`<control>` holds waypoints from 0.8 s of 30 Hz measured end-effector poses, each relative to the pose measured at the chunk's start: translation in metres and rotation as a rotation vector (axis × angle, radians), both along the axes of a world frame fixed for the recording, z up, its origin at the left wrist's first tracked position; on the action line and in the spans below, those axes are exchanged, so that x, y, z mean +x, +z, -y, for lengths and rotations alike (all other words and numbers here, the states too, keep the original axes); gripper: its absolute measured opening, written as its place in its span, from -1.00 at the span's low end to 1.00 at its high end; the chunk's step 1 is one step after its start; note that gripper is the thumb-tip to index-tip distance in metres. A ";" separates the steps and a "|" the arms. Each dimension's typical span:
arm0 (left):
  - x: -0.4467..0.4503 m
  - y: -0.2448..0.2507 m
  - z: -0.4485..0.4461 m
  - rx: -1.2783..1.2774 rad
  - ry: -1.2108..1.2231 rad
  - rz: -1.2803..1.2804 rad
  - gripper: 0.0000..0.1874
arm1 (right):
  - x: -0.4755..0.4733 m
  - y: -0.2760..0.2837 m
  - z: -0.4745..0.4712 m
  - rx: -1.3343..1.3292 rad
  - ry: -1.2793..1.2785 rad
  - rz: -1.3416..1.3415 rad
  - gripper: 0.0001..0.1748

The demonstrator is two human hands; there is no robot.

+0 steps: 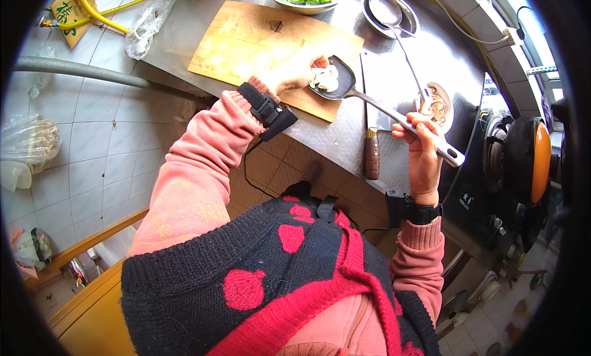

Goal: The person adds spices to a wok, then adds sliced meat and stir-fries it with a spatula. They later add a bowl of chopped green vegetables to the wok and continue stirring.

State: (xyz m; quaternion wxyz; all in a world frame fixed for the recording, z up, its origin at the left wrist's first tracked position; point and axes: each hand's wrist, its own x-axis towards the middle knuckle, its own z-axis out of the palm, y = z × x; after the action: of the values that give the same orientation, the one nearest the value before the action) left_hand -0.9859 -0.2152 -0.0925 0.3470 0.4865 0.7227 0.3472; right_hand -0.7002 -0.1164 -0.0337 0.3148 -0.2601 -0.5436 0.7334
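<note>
My right hand [424, 148] grips the metal handle of a black-bladed spatula [343, 79]. The blade lies over the right edge of a wooden cutting board [277, 37]. On the blade rest pale sliced pieces of food [326, 79], and my left hand [300, 72] touches them with bent fingers; whether it pinches any is unclear. A cleaver [372, 152] with a brown wooden handle lies beneath the spatula's handle. Beside my right hand is a bowl [447, 104] of light brown food pieces, with a long thin metal handle reaching to it.
A metal bowl of cut green vegetables [307, 5] stands behind the board. Right of it, another metal bowl [413, 14] holds a ladle [385, 9]. A black gas stove [468, 189] with a black and orange pan [540, 159] stands at the right. A plastic bag [150, 25] lies at the counter's left corner.
</note>
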 end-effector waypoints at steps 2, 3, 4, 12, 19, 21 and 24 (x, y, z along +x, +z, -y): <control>-0.002 -0.005 0.002 0.030 0.013 0.123 -0.79 | 0.001 -0.006 0.001 -0.058 0.005 -0.027 -0.81; -0.004 -0.007 0.004 0.066 0.030 0.147 -0.77 | 0.002 -0.009 0.002 -0.086 0.001 -0.040 -0.81; -0.006 -0.009 0.006 0.103 0.047 0.171 -0.76 | 0.003 -0.012 0.002 -0.102 0.000 -0.059 -0.82; -0.020 0.004 0.033 0.230 0.330 0.077 -0.76 | 0.018 -0.029 0.000 -0.255 -0.067 -0.205 -0.79; 0.000 -0.007 0.055 0.163 0.199 -0.138 -0.82 | 0.047 0.015 -0.004 -0.217 -0.123 -0.305 -0.79; 0.001 -0.012 0.055 0.230 0.223 -0.044 -0.81 | 0.060 0.039 -0.007 -0.201 -0.209 -0.326 -0.79; 0.009 -0.007 0.045 0.262 0.270 -0.014 -0.80 | 0.102 0.073 0.002 -0.113 -0.356 -0.319 -0.77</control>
State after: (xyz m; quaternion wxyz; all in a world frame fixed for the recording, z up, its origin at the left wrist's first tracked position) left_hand -0.9771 -0.2598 -0.0998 0.2260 0.4287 0.7325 0.4781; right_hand -0.5985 -0.1183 0.0397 0.5058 -0.2497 -0.3906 0.7275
